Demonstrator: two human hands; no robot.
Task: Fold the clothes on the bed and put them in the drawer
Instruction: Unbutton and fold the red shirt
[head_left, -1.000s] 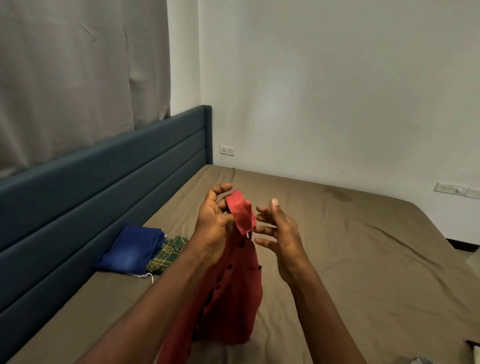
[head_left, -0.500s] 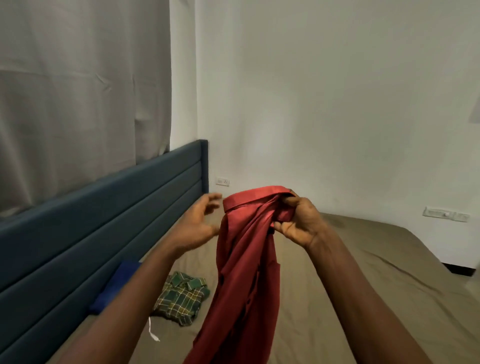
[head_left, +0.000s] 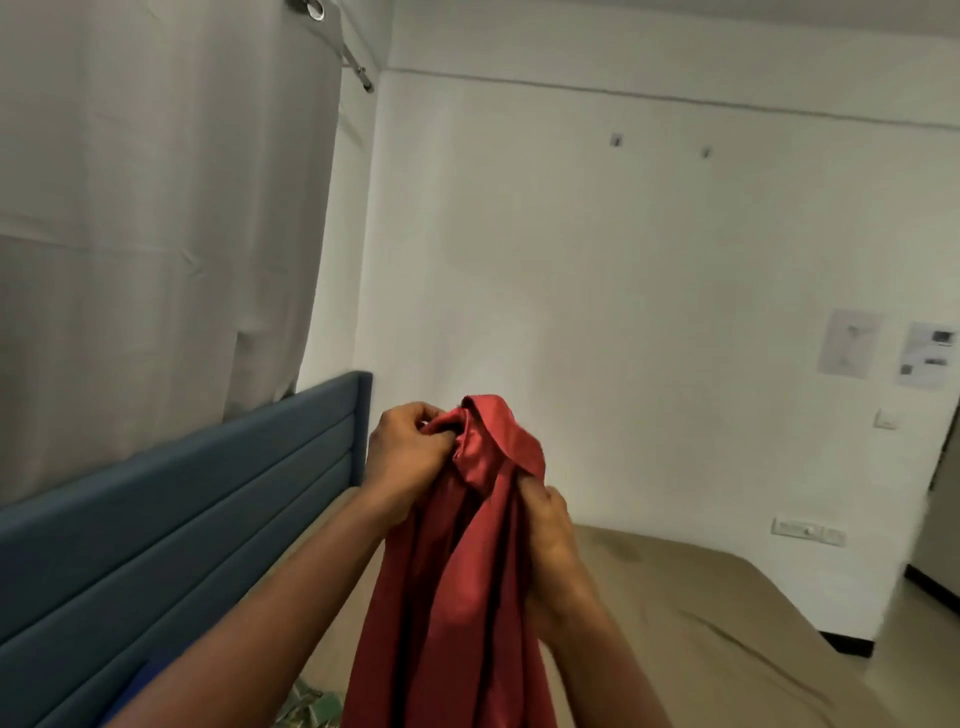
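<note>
Above the near side of the bed (head_left: 701, 623), a red shirt (head_left: 457, 571) hangs bunched between the person's two raised hands. Left hand (head_left: 402, 457): fingers curled, pinching the gathered top edge of the cloth from its left side, close to the highest fold. Right hand (head_left: 550, 525): lower, on the right side of the cloth, thumb and fingers closed round a fold just beneath the drooping top. The hands are near each other, with only the bunched fabric between them. From these grips the shirt falls in long vertical folds, passing between the forearms and out of the bottom edge of view; its lower end is not visible, so whether it touches the bed cannot be told. An olive-brown sheet covers the bed, wrinkled at the right. A blue padded headboard (head_left: 182, 519) runs along the left, with a pale curtain (head_left: 156, 208) above it. A corner of green checked cloth (head_left: 306, 709) lies on the sheet just left of the hanging shirt. The white wall (head_left: 571, 260) behind bears two paper sheets (head_left: 849, 343) and a switch plate (head_left: 808, 531).
</note>
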